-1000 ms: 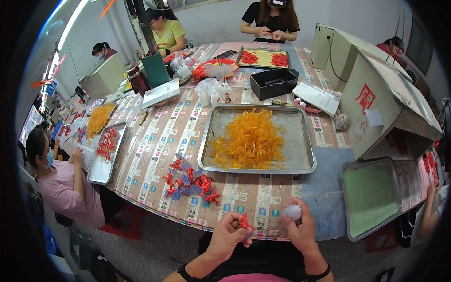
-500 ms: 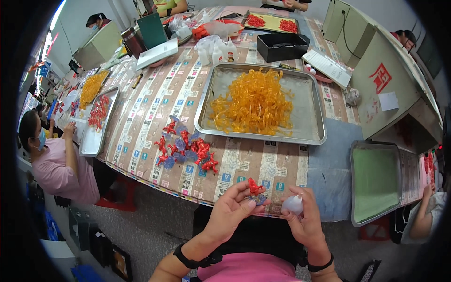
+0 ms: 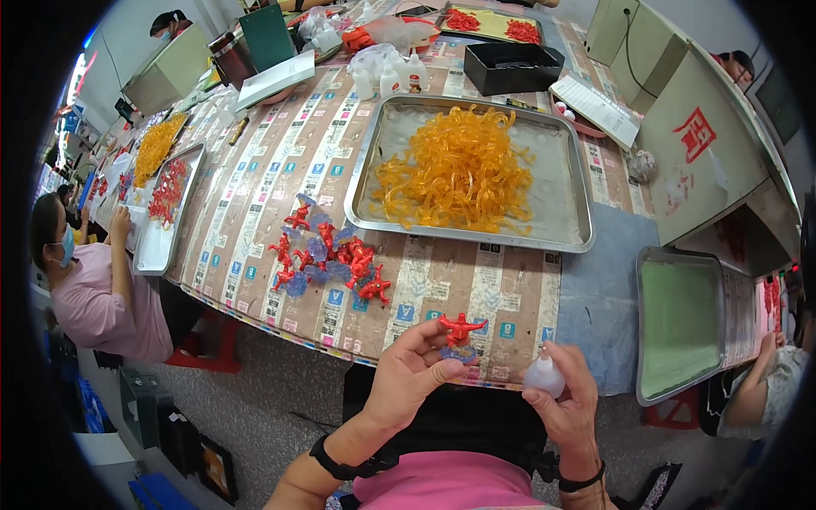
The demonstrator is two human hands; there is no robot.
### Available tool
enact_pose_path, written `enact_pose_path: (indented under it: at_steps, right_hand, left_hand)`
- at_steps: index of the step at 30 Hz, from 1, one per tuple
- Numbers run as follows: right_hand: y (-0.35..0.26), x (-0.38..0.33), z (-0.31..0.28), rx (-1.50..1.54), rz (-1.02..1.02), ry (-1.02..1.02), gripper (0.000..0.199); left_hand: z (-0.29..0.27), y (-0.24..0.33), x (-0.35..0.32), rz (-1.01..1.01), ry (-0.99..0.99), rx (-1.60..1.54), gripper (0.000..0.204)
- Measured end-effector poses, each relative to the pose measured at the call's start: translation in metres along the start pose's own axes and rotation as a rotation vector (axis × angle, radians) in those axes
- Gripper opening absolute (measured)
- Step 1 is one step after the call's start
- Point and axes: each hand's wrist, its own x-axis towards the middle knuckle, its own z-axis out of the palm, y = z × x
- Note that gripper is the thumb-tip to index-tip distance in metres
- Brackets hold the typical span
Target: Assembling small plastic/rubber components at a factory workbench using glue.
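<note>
My left hand [image 3: 410,376] pinches a small red plastic figure [image 3: 460,328] with a clear bluish base, held just over the table's near edge. My right hand [image 3: 568,403] grips a small white squeeze bottle [image 3: 544,375], its tip pointing up toward the figure. On the table in front lies a pile of red figures and blue pieces [image 3: 327,257]. Beyond it a metal tray [image 3: 570,214] holds a heap of orange plastic strips [image 3: 456,175].
A green-lined metal tray [image 3: 680,321] sits at the right. A black box [image 3: 511,66], small white bottles [image 3: 388,79] and papers lie at the far side. A person in pink [image 3: 95,291] works at the left by another tray [image 3: 156,247]. Cardboard boxes [image 3: 705,149] stand at the right.
My head has tipped closer to the table. Both hands stay together at the table edge; the left hand has raised the red figure and the bottle has come up beside it.
</note>
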Motion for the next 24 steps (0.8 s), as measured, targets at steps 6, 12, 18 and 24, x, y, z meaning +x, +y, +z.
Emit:
enact_pose_path:
  at_steps: [6, 12, 18, 24]
  right_hand:
    - [0.005, -0.006, -0.001, 0.08, 0.001, 0.052, 0.059]
    - [0.0, -0.013, 0.002, 0.269, 0.111, 0.138, 0.061]
    - [-0.004, -0.014, 0.001, 0.294, 0.129, 0.167, 0.054]
    - [-0.001, -0.014, 0.007, 0.339, 0.156, 0.165, 0.058]
  left_hand:
    - [0.0, 0.004, -0.001, -0.063, 0.009, -0.033, 0.054]
    - [-0.002, 0.004, 0.0, 0.026, -0.032, 0.103, 0.054]
    - [-0.002, 0.002, 0.001, 0.037, 0.018, 0.123, 0.055]
    - [0.0, 0.0, -0.001, 0.114, 0.039, 0.18, 0.055]
